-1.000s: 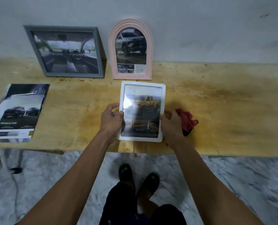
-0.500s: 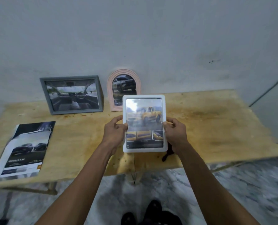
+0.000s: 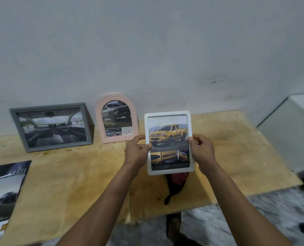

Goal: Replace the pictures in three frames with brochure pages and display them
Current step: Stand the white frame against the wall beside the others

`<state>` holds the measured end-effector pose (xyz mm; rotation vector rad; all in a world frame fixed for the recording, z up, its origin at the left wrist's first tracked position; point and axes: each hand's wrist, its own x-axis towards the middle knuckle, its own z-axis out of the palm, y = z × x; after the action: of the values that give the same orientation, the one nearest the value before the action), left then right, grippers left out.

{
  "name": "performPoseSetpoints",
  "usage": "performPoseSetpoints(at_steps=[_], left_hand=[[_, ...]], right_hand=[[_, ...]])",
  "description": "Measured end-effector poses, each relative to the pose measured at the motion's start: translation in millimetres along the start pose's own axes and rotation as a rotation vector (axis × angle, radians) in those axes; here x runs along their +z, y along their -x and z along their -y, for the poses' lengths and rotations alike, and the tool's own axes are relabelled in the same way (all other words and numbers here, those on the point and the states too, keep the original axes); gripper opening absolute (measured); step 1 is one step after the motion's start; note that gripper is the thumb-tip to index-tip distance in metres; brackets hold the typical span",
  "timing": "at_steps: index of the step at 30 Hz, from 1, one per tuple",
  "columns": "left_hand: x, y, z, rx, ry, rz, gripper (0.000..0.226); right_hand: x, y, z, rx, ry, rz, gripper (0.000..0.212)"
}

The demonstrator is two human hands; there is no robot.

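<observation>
Both hands up at centre-right of frame, holding the white frame (image 3: pixel 169 142) upright, face toward the person. Left hand (image 3: pixel 138 150) grips its left edge, thumb on the front; right hand (image 3: pixel 201 151) grips the right edge the same way. The page inside shows a yellow pickup with a strip of small detail shots under it.

Grey frame (image 3: pixel 51 126) stands at left centre, leaning on the wall (image 3: pixel 147 50), with a car-interior page in it. Pink arched frame (image 3: pixel 117 118) stands just beside it to the right, also against the wall, with an SUV page.

Brochure (image 3: pixel 4 190) lies flat on the wooden table (image 3: pixel 73 174) at lower left, partly cut off by the frame edge. Red-and-black cloth (image 3: pixel 175 183) lies on the table just below the white frame, partly hidden by it.
</observation>
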<state>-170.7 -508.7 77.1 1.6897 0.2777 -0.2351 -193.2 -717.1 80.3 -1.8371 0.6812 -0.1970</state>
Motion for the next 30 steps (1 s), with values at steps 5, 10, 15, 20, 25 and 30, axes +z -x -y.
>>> performPoseSetpoints(at_steps=[5,10,15,20,25,30], left_hand=[[42,-58,-19,-0.017,-0.014,-0.09,0.026],[77,-115,-25,-0.046,-0.042,-0.188,0.027],[99,-161,-21,-0.082,-0.004,-0.328,0.031],[109,-191,-11,-0.132,0.032,-0.404,0.024],[112,-204,-3,-0.148,0.041,-0.421,0.022],[115,-210,0,-0.132,0.011,-0.444,0.021]], right_hand=[[4,-77,9,-0.055,0.079,0.051,0.016],[15,-149,9,-0.035,0.174,0.151,0.018],[35,-200,5,-0.073,0.217,0.197,0.025],[54,-231,-3,-0.092,0.255,0.252,0.035],[65,-246,-9,-0.096,0.255,0.276,0.033],[69,-254,-12,-0.109,0.251,0.279,0.034]])
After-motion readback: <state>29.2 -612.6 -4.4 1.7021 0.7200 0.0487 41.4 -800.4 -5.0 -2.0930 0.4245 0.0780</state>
